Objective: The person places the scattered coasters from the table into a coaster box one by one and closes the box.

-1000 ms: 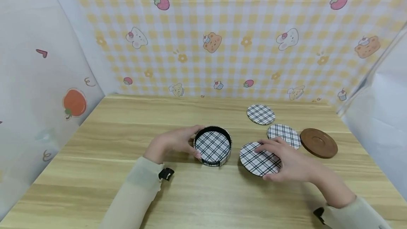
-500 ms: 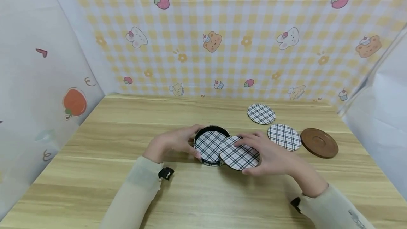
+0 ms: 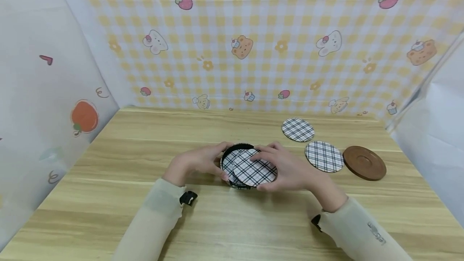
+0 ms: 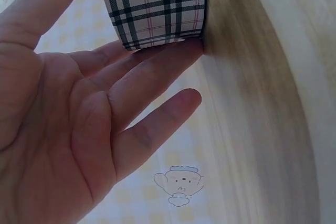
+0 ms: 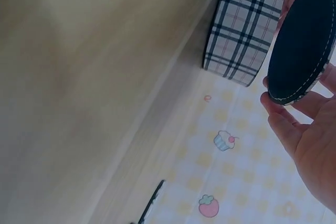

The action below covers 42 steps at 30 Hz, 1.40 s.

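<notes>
The left hand [image 3: 201, 161] held the round box [image 4: 157, 6] between thumb and fingers. The right hand [image 3: 288, 169] pinched a checked coaster [image 3: 253, 174] by its edge, over the box's open top. Two other coasters [image 3: 324, 156] lay on the table [image 3: 250, 228], one beside a brown saucer [image 3: 364, 163].

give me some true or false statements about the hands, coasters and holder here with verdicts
1. The left hand grips the round holder. True.
2. The right hand holds a plaid coaster. True.
3. The held coaster lies flat inside the holder. False: it is partly over the opening, overhanging the rim on the right.
4. The held coaster's underside is white. False: it is dark.
5. A brown disc lies right of two loose plaid coasters. True.
6. Those two are stacked. False: they lie apart.
</notes>
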Available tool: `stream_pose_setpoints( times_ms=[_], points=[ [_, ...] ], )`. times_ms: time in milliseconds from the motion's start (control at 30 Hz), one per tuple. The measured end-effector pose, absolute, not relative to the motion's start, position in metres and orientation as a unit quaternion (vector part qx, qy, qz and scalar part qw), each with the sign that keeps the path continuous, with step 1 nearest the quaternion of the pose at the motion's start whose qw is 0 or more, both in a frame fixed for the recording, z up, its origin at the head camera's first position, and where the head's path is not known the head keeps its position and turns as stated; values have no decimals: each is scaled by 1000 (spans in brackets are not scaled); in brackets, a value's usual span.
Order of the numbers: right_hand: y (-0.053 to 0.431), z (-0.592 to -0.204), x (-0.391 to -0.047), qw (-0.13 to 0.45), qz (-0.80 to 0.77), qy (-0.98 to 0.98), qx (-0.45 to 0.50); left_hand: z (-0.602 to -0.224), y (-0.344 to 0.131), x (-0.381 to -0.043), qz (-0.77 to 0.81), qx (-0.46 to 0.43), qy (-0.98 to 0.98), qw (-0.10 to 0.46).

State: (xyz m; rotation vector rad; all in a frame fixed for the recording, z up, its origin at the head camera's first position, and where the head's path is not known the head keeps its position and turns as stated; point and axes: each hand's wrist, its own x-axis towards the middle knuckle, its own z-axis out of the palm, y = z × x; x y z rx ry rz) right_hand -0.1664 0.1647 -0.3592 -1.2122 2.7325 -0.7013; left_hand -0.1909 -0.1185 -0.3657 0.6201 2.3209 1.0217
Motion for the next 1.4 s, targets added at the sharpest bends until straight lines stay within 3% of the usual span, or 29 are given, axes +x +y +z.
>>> stream_pose_setpoints(
  times_ms=[833,1400],
  points=[
    [133,-360,-188,73,-205,900,-379,-363,-119,-191,360,244,864,254],
    [128,-368,-188,63,-164,908,-381,-364,-119,-192,370,244,857,263]
  ],
)
